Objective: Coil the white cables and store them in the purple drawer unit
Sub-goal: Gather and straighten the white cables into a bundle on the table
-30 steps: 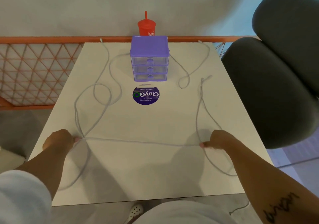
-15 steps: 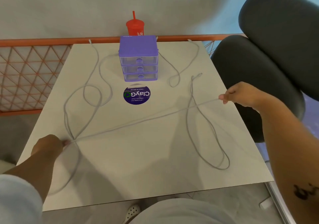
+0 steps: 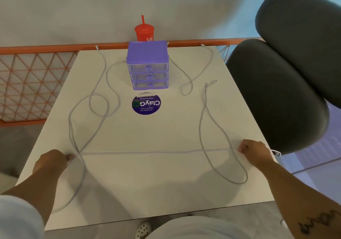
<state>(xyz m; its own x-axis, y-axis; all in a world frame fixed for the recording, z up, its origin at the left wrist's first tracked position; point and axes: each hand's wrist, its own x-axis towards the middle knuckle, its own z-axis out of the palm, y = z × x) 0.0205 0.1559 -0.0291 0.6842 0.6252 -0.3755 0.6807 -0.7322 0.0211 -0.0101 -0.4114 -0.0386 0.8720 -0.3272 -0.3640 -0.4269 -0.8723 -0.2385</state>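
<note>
**Head view, both grips on one cable.** I hold a white cable [image 3: 153, 152] drawn straight between the two grips, parallel to the near edge of the counter [image 3: 166, 192]. The left grip [image 3: 50, 160] pinches it with curled fingers near the left edge, where several strands cross. The right grip [image 3: 253, 151] is closed round it at the right edge, with a short end showing past the fist. Slack cable loops [image 3: 99, 98] lie toward the far left corner, and another slack run [image 3: 191, 80] lies just right of the purple drawer unit [image 3: 147, 65]. The unit stands at the middle of the far edge with all three drawers closed.

Handling, as I judge it: the cable is a light, limp, smooth cord — it will keep no shape of its own, may slide through a loose pinch, and may snag where strands overlap. It is best held near one end and wound in even turns, once the crossing at the left is freed. The plug ends look like the only delicate parts.
</note>
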